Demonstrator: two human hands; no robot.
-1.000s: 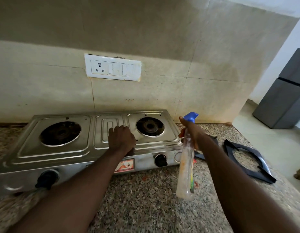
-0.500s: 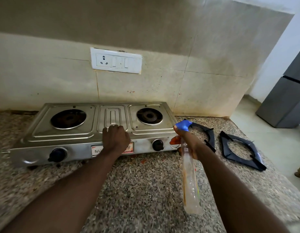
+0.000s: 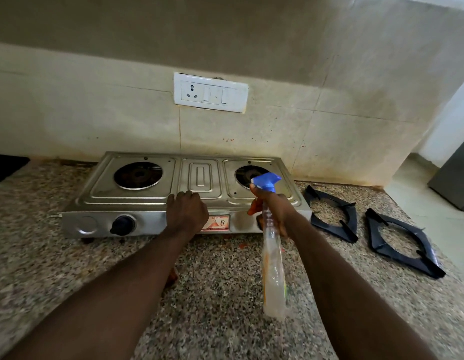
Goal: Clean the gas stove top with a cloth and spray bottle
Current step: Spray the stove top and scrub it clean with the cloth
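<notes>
Our right hand (image 3: 275,211) grasps the spray bottle (image 3: 273,268) by its neck, its blue nozzle above the gas stove (image 3: 137,196) on the tabletop (image 3: 212,294). Our left hand (image 3: 186,213) rests curled on the stove's front edge; whether it clutches anything, we cannot tell.

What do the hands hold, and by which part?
Right hand: clear plastic spray bottle with blue trigger, gripped at its neck. Left hand: curled on the steel gas stove's front edge; hold unclear.

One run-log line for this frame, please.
left hand: rests on stove front edge | right hand: grips spray bottle by stove | pan supports: off, on counter
</notes>
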